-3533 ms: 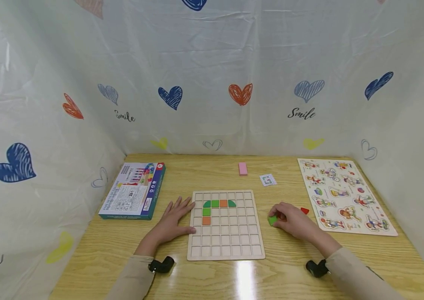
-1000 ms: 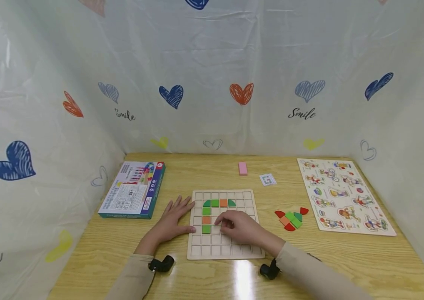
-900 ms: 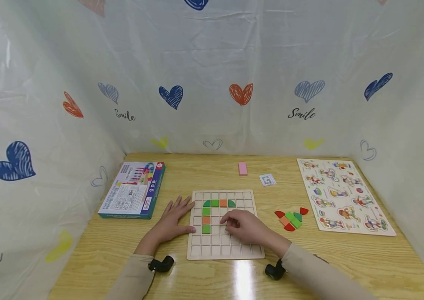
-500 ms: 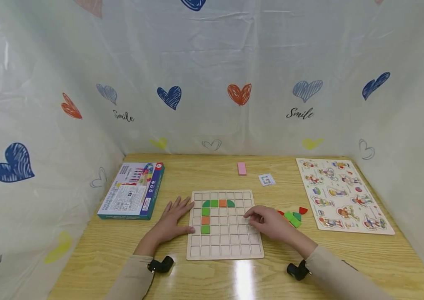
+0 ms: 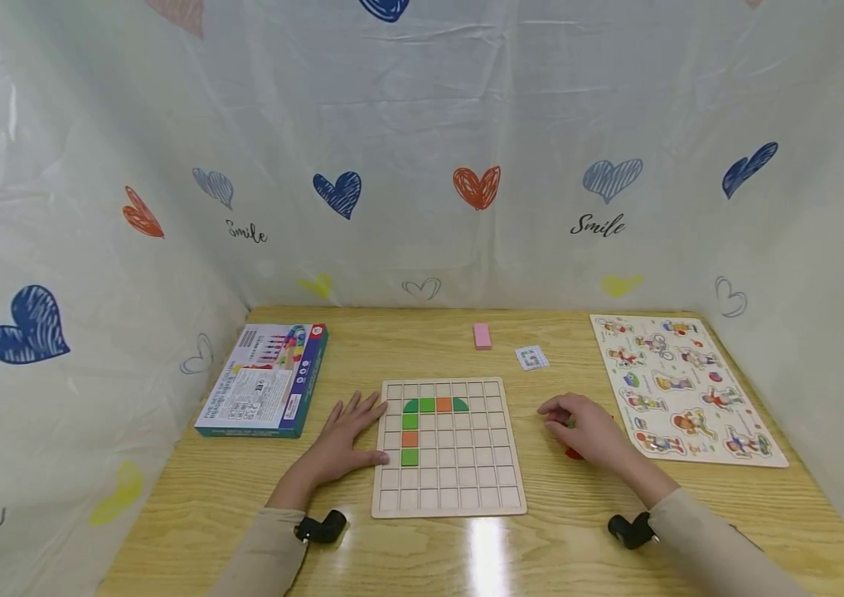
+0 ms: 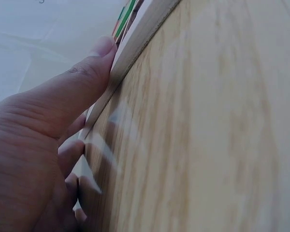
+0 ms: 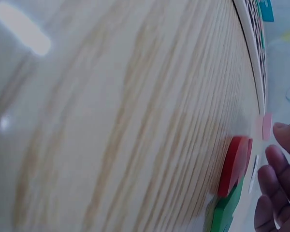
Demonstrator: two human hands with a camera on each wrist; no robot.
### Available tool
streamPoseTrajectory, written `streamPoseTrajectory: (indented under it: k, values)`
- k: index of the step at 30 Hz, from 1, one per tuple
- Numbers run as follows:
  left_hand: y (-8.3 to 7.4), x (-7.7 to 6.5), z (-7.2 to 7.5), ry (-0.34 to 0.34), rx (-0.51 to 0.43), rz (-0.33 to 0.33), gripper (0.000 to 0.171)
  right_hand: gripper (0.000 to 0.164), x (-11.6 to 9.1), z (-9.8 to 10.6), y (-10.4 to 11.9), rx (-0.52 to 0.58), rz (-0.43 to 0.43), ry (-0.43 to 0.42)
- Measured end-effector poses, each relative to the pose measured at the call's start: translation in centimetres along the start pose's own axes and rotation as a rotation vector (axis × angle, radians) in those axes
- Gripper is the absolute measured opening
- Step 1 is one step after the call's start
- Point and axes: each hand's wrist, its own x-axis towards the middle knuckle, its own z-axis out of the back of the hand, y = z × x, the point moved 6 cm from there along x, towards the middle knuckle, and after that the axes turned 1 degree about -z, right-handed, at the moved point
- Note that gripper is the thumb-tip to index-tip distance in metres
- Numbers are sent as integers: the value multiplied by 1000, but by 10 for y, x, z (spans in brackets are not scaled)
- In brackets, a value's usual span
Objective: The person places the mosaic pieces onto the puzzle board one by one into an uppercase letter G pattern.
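L hand lay spread against the left edge of the grid board, prob. to steady it, while R hand, loosely bent w/ nothing visibly held, hung over loose tiles, prob. set nearby for quick reach.

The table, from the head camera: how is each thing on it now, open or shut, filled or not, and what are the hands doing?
Grid board: flat, partly filled
Placed pieces: seven, sitting in squares
Loose pieces: unplaced, partly hidden
Left hand: open, thumb touching the board's edge
Right hand: loosely bent, over loose pieces
Box: flat, looks shut
Card: pattern up
Pink block: lying apart
Picture board: flat
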Motion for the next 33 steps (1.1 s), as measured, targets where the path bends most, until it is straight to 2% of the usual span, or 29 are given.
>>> streamPoseTrajectory:
  k: [6,20,33]
  values:
    - [1,0,0,5,8,10,92,17,1,6,-10,-64,-14,10]
    - [-1,-1,1,3,-9,5,90,11,6,1,-12,-136,-5,111]
    - [0,0,0,0,-8,-5,90,11,8,-2,-9,-119,16,132]
